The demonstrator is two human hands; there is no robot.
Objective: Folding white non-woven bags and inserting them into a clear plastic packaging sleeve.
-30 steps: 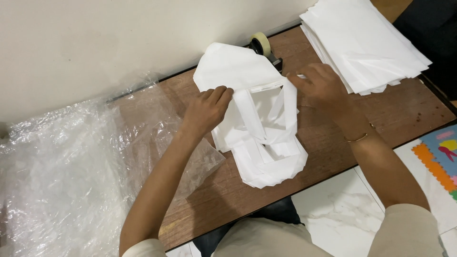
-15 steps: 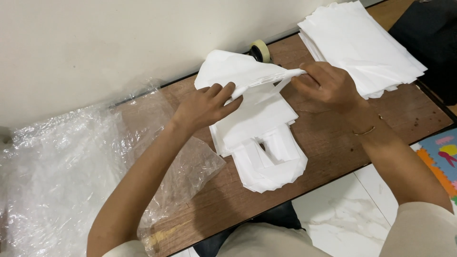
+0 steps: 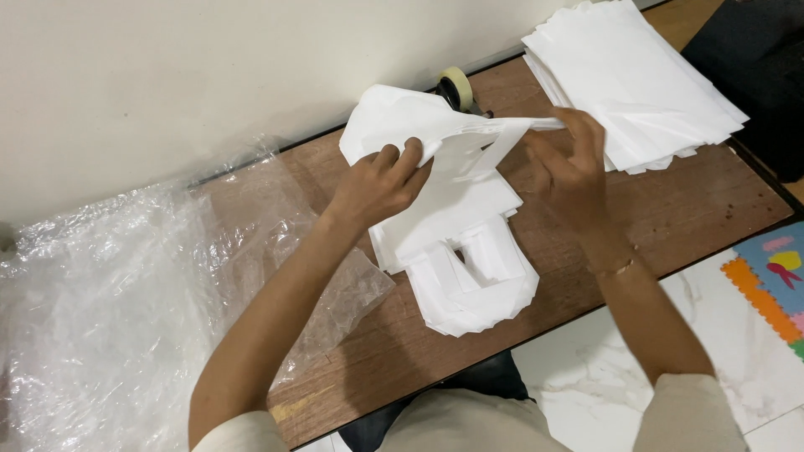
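Note:
A white handled bag (image 3: 419, 125) is folded over above a pile of similar white bags (image 3: 461, 259) on the brown wooden table (image 3: 670, 209). My left hand (image 3: 381, 180) grips the folded bag near its middle, fingers curled over the fold. My right hand (image 3: 569, 163) pinches the bag's handle strip and holds it stretched out to the right, just above the pile.
A stack of flat white sheets or bags (image 3: 628, 75) lies at the table's back right. A roll of tape (image 3: 456, 88) sits by the wall behind the bags. Crumpled clear plastic wrap (image 3: 109, 293) covers the left. A colourful foam mat (image 3: 775, 280) is on the floor.
The top bag's upper part has been lifted and folded toward the wall. My right hand moved up and right, drawing the handle strip taut; my left hand shifted to the fold.

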